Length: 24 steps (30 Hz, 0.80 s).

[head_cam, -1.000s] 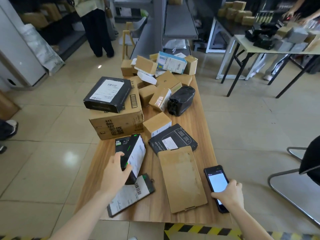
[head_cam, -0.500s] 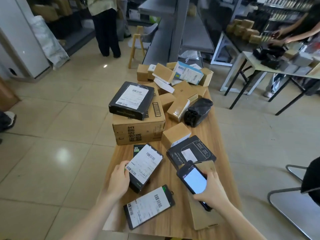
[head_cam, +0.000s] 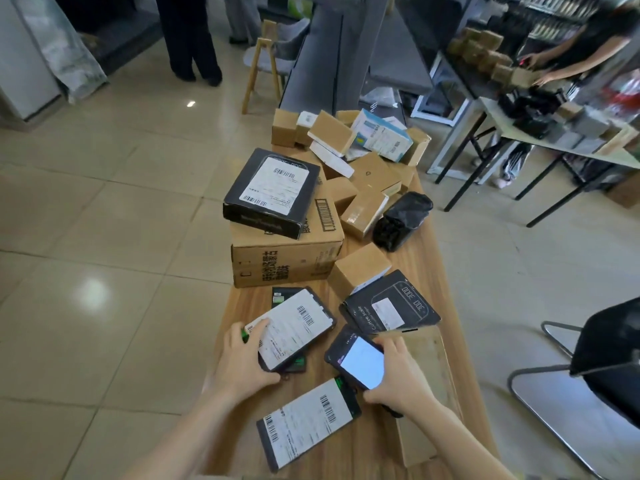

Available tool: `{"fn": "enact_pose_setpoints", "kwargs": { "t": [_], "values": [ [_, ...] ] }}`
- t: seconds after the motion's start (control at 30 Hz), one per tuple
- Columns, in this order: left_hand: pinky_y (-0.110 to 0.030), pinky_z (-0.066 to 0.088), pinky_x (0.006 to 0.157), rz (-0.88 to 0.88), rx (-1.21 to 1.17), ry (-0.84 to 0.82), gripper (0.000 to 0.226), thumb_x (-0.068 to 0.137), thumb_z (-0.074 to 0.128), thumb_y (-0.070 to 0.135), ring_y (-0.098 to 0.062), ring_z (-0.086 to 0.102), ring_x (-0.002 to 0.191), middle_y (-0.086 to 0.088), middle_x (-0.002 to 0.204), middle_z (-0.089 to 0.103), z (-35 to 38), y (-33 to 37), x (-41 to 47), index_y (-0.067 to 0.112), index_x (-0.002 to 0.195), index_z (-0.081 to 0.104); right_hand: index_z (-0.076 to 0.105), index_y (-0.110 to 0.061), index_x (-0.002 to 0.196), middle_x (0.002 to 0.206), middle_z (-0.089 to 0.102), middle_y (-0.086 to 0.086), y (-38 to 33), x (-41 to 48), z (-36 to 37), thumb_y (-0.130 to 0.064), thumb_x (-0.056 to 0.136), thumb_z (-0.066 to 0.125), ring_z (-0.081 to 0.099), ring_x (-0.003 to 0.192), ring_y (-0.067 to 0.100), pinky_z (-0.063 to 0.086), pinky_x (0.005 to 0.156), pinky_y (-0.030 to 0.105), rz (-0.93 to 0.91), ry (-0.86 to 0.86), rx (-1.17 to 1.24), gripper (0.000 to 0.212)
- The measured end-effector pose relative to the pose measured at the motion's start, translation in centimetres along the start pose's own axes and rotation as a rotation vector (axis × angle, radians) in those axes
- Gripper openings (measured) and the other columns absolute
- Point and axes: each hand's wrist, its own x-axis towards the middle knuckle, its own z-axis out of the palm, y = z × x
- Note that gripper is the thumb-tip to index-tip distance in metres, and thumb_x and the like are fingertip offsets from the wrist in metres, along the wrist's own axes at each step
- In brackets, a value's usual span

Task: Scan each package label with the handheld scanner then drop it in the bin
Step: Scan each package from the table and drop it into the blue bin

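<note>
My left hand [head_cam: 242,362] grips a flat black package [head_cam: 294,327] by its near left corner, its white barcode label facing up. My right hand [head_cam: 398,379] holds the handheld scanner [head_cam: 356,362], a phone-like black device with a lit screen, just right of that package. A second flat black package [head_cam: 306,422] with a white label lies on the wooden table [head_cam: 377,445] in front of both hands. A black box [head_cam: 389,308] with a small label lies beyond the scanner. No bin is in view.
A large cardboard carton [head_cam: 287,258] carries a black labelled box [head_cam: 273,192]. Behind it lie several small brown boxes [head_cam: 360,209] and a black plastic bag [head_cam: 403,220]. A flat brown mailer [head_cam: 433,375] lies under my right hand. A black chair [head_cam: 606,355] stands to the right.
My right hand lifted the scanner from the table's right edge and brought it left, close to the package. My left hand turned that package label-up and laid it flatter.
</note>
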Motion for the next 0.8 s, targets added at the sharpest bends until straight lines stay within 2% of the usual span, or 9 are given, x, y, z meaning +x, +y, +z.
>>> {"fn": "enact_pose_setpoints", "kwargs": {
  "t": [0.07,0.17,0.27,0.37,0.53,0.7,0.8],
  "values": [
    [-0.033,0.034,0.109,0.047,-0.013,0.018,0.111,0.054,0.078,0.049,-0.024,0.021,0.131,-0.003,0.136,0.022,-0.9,-0.5,0.4,0.027,0.149,0.025,0.031,-0.031,0.129,0.118,0.039,-0.012,-0.1,0.1,-0.3,-0.052,0.047,0.074,0.04,0.094,0.006,0.038,0.065,0.014,-0.017,0.002,-0.037,0.095],
    [-0.025,0.028,0.109,0.18,0.031,0.022,0.107,0.054,0.079,0.036,-0.021,0.02,0.133,-0.002,0.141,0.022,-2.9,-1.5,1.0,0.022,0.147,0.029,0.03,-0.03,0.131,0.123,0.038,-0.01,-0.5,0.1,-1.0,-0.052,0.049,0.075,0.041,0.106,0.008,0.044,0.082,0.022,-0.043,0.031,-0.119,0.096],
    [-0.026,0.031,0.11,0.32,0.121,0.028,0.102,0.055,0.079,0.03,-0.019,0.018,0.134,0.0,0.144,0.021,-5.5,-2.2,1.4,0.022,0.145,0.031,0.031,-0.028,0.133,0.125,0.037,-0.006,-1.1,0.0,-1.7,-0.046,0.052,0.078,0.043,0.109,0.012,0.043,0.088,0.027,-0.098,0.064,-0.234,0.096],
    [-0.029,0.033,0.112,0.392,0.196,0.016,0.1,0.057,0.077,0.028,-0.018,0.016,0.137,0.002,0.145,0.022,-7.7,-2.4,1.4,0.021,0.145,0.032,0.031,-0.027,0.135,0.126,0.038,-0.005,-2.0,-0.3,-2.1,-0.042,0.054,0.079,0.042,0.112,0.014,0.038,0.087,0.026,-0.142,0.095,-0.338,0.095],
    [-0.024,0.033,0.11,0.435,0.251,0.016,0.099,0.058,0.077,0.029,-0.016,0.015,0.136,0.006,0.146,0.022,-9.5,-2.8,0.8,0.025,0.145,0.03,0.03,-0.032,0.132,0.127,0.039,-0.007,-3.1,-0.6,-2.1,-0.043,0.056,0.081,0.039,0.112,0.015,0.037,0.082,0.022,-0.139,0.122,-0.366,0.092],
    [-0.017,0.026,0.105,0.465,0.232,0.053,0.097,0.056,0.078,0.029,-0.013,0.015,0.135,0.008,0.143,0.025,-10.3,-3.6,-0.2,0.027,0.142,0.033,0.031,-0.034,0.128,0.124,0.039,-0.007,-3.8,-1.0,-2.1,-0.044,0.054,0.08,0.04,0.11,0.016,0.035,0.077,0.02,-0.157,0.13,-0.387,0.09],
    [-0.017,0.028,0.104,0.467,0.231,0.075,0.097,0.057,0.079,0.031,-0.012,0.014,0.135,0.01,0.142,0.025,-10.5,-3.9,-0.8,0.029,0.141,0.032,0.031,-0.033,0.129,0.126,0.038,-0.006,-4.1,-1.4,-2.0,-0.043,0.054,0.081,0.04,0.111,0.016,0.034,0.079,0.02,-0.167,0.127,-0.387,0.091]
  ]
}}
